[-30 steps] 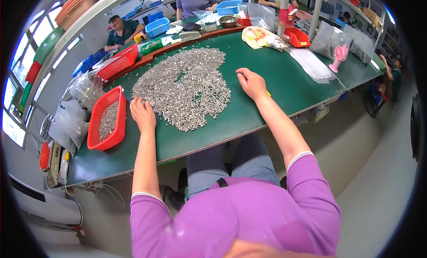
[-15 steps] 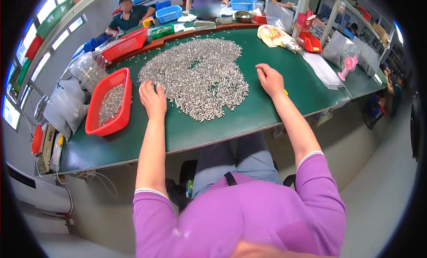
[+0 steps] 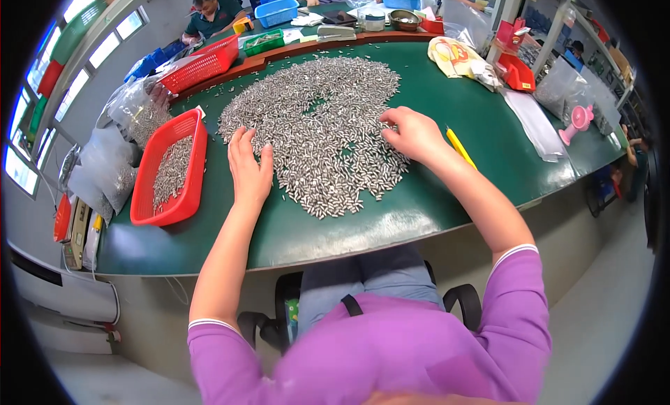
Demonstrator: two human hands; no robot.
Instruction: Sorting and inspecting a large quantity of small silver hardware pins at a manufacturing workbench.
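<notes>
A wide heap of small silver metal pieces (image 3: 321,119) is spread over the green table (image 3: 433,202). My left hand (image 3: 249,169) lies flat on the heap's left edge, fingers apart, palm down. On the heap's right edge rests my right hand (image 3: 412,134), fingers curled loosely onto the pieces. Neither hand visibly grips anything. A yellow pencil (image 3: 460,148) lies on the table just right of my right wrist.
A red basket (image 3: 171,169) partly filled with the same pieces sits left of my left hand. Clear bags of pieces (image 3: 105,160) pile at the far left. Another red basket (image 3: 199,63), blue bins (image 3: 278,12), a pink fan (image 3: 578,123) and seated people line the far side.
The view has shifted nearer to the table. Both hands have slid inward onto the edges of the heap, the right one further left than before.
</notes>
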